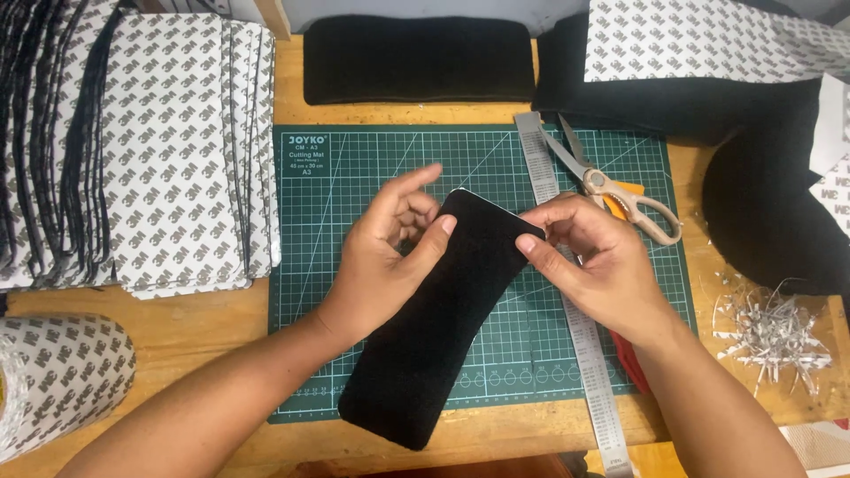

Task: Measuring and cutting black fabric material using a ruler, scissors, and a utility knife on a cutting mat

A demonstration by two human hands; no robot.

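both hands hold a long black fuzzy strip [443,319] that lies slanted on the green cutting mat [354,177], with its near end hanging over the mat's edge onto the wooden counter [221,327]. the left hand [385,257] grips the top of the strip, thumb pressed on the front. the right hand [589,257] pinches the top corner, where a thin white edge peeks out.

to do this well, i think the left hand should keep the strip still while the right fingertips pick at just that corner, slow and gentle, so nothing rips.

scissors [611,190] and a metal ruler [575,336] lie just beside the right hand. stacks of white printed sheets [168,150] sit on the left, and paper scraps [770,332] on the right.
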